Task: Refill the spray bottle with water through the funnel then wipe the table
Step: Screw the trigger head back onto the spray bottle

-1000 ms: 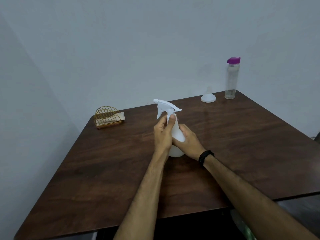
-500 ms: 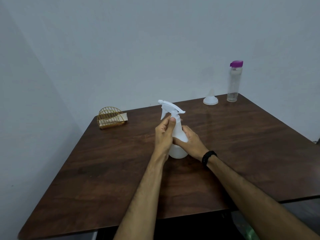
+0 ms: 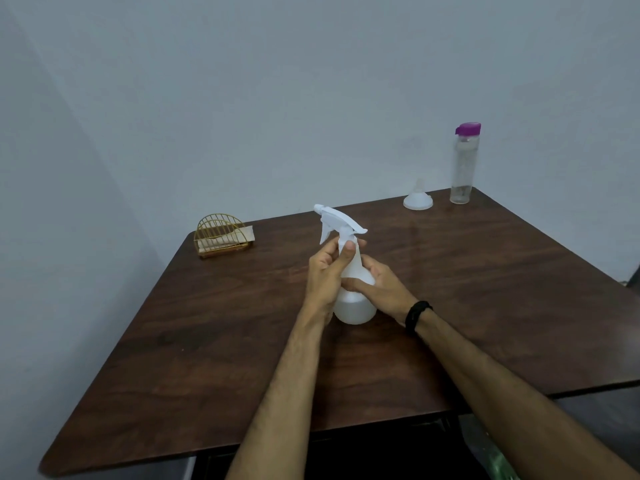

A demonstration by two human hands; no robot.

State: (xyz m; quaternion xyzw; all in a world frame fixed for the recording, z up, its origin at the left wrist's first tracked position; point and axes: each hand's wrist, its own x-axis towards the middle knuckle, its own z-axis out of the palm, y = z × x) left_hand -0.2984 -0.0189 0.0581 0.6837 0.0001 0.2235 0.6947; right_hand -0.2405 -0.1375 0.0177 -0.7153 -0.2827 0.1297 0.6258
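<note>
Left hand [image 3: 325, 271] fingers pinching spray bottle [image 3: 353, 292] neck, right hand [image 3: 381, 285] gripping its body (mid-table [image 3: 173, 358], edges well apart)

My left hand [image 3: 327, 275] covers the 9 o'clock side of the spray bottle [image 3: 355, 303], and its neck is hidden under my fingers. My right hand [image 3: 382, 289] hides the bottle's 3 o'clock flank. Both forearms are cut off at the 6 o'clock edge. The water bottle [image 3: 464, 164] at 1 o'clock is too small to read its fill level. The bench [image 3: 207, 341] is cropped at 3 o'clock.
</note>
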